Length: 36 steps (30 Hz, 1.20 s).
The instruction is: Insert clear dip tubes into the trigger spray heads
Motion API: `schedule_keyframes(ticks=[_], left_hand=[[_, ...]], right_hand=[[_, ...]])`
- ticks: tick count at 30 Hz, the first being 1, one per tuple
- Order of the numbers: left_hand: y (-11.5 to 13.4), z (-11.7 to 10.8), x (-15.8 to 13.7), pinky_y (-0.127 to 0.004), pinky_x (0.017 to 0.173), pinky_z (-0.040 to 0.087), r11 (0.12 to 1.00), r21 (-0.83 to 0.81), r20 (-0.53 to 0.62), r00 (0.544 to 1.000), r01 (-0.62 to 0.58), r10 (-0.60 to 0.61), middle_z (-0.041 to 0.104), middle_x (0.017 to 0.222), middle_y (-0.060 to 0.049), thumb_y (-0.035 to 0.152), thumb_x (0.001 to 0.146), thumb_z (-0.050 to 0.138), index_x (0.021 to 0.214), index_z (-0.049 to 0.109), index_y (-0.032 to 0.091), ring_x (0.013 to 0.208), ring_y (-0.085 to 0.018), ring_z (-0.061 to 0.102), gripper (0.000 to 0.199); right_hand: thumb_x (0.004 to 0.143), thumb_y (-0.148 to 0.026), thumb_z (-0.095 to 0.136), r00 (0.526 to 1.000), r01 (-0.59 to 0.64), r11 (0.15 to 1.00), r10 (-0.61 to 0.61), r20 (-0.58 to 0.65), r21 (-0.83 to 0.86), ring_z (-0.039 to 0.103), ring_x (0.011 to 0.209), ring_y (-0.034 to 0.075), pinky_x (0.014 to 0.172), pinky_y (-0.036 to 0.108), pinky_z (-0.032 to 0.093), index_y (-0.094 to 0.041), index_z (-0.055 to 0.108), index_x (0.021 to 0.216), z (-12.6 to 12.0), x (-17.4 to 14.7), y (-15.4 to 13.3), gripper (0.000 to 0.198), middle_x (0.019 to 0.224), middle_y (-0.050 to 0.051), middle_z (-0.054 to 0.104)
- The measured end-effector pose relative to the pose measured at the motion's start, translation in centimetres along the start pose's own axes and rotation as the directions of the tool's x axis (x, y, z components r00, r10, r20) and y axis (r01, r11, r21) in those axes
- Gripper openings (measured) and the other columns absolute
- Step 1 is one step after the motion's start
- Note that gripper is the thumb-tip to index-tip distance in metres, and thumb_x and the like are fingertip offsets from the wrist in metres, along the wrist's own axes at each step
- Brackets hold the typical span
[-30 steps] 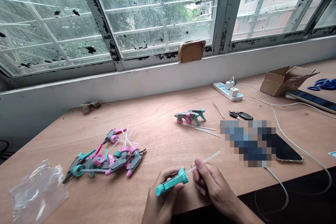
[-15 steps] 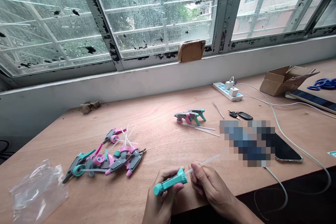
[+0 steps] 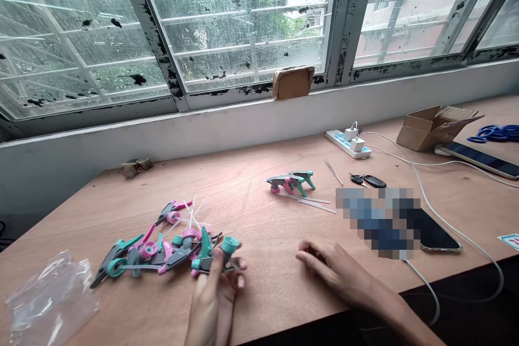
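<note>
My left hand (image 3: 214,286) grips a teal and grey trigger spray head (image 3: 206,259), its teal collar (image 3: 230,244) turned up and to the right. I cannot make out clearly whether a tube stands in that collar. The hand is at the right end of a pile of spray heads (image 3: 178,251) in pink, teal and grey, some with clear tubes. On the bare wood to the right, my right hand (image 3: 324,266) rests with its fingers curled in and nothing showing between them. Farther back, several spray heads (image 3: 290,181) lie beside loose clear tubes (image 3: 312,203).
A clear plastic bag (image 3: 51,303) lies at the left front of the wooden table (image 3: 251,303). To the right are a phone (image 3: 440,232), keys (image 3: 357,179), tweezers (image 3: 333,171), a power strip (image 3: 344,143), white cables and a cardboard box (image 3: 425,130).
My left hand has carried the spray head left to the pile and turned it. My right hand has let go of the clear tube and shifted slightly right, fingers curled.
</note>
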<state>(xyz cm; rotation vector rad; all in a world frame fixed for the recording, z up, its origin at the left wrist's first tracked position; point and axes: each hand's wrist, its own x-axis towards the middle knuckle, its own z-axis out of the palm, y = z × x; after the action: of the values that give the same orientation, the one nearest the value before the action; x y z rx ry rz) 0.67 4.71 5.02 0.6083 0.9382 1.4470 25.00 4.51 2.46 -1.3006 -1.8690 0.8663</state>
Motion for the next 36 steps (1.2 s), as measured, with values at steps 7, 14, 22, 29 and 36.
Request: schedule_keyframes(ticks=[7, 14, 22, 29, 36], left_hand=[[3.3, -0.7, 2.1, -0.019, 0.076, 0.065, 0.993, -0.116, -0.232, 0.973, -0.015, -0.013, 0.077, 0.113, -0.017, -0.003, 0.099, 0.041, 0.120, 0.069, 0.004, 0.095, -0.017, 0.077, 0.036], [5.5, 0.4, 1.8, -0.030, 0.083, 0.066, 0.934, -0.276, -0.152, 0.949, 0.226, -0.275, 0.063, 0.133, -0.036, 0.010, 0.103, 0.033, 0.150, 0.032, -0.008, 0.111, -0.030, 0.074, 0.051], [3.0, 8.3, 2.4, -0.049, 0.102, 0.055, 0.660, 0.661, 0.511, 0.858, -0.357, -0.047, 0.054, 0.151, -0.020, 0.037, 0.098, 0.050, 0.144, 0.048, 0.014, 0.132, -0.034, 0.058, 0.051], [-0.6, 11.2, 14.5, -0.059, 0.115, 0.036, 0.002, 0.722, 0.689, 0.718, -0.692, 0.097, 0.056, 0.145, -0.018, 0.019, 0.092, 0.065, 0.138, 0.054, 0.013, 0.139, -0.035, 0.047, 0.047], [-1.3, 10.3, 15.2, -0.052, 0.099, 0.050, -0.058, 0.728, 0.685, 0.724, -0.683, 0.077, 0.067, 0.124, -0.009, 0.030, 0.095, 0.066, 0.112, 0.068, 0.016, 0.115, -0.028, 0.063, 0.023]], right_hand=[[0.102, -0.030, 0.045, 0.976, -0.038, 0.922, -0.048, -0.211, -0.386, 0.073, 0.088, 0.023, 0.071, 0.035, 0.054, -0.021, 0.059, 0.111, -1.1, 0.5, 2.8, 0.019, 0.139, 0.013, 0.055], [0.103, -0.029, 0.048, 0.894, -0.245, 0.779, -0.049, -0.445, -0.577, 0.073, 0.102, 0.028, 0.070, 0.034, 0.058, -0.019, 0.059, 0.119, -0.5, 0.6, 3.2, 0.023, 0.139, 0.015, 0.060], [0.103, -0.029, 0.049, 0.870, -0.352, 0.672, -0.021, -0.492, -0.652, 0.069, 0.110, 0.030, 0.082, 0.037, 0.057, -0.014, 0.057, 0.131, -0.4, 0.8, 2.7, 0.033, 0.136, 0.018, 0.064], [0.103, -0.028, 0.051, 0.866, -0.362, 0.670, -0.015, -0.499, -0.648, 0.070, 0.101, 0.028, 0.073, 0.035, 0.056, -0.015, 0.057, 0.130, -0.4, 1.1, 3.0, 0.030, 0.129, 0.016, 0.065], [0.103, -0.024, 0.051, 0.892, -0.324, 0.659, -0.025, -0.451, -0.679, 0.073, 0.080, 0.023, 0.051, 0.032, 0.047, -0.022, 0.064, 0.112, -0.5, 0.9, 3.6, 0.016, 0.114, 0.008, 0.069]])
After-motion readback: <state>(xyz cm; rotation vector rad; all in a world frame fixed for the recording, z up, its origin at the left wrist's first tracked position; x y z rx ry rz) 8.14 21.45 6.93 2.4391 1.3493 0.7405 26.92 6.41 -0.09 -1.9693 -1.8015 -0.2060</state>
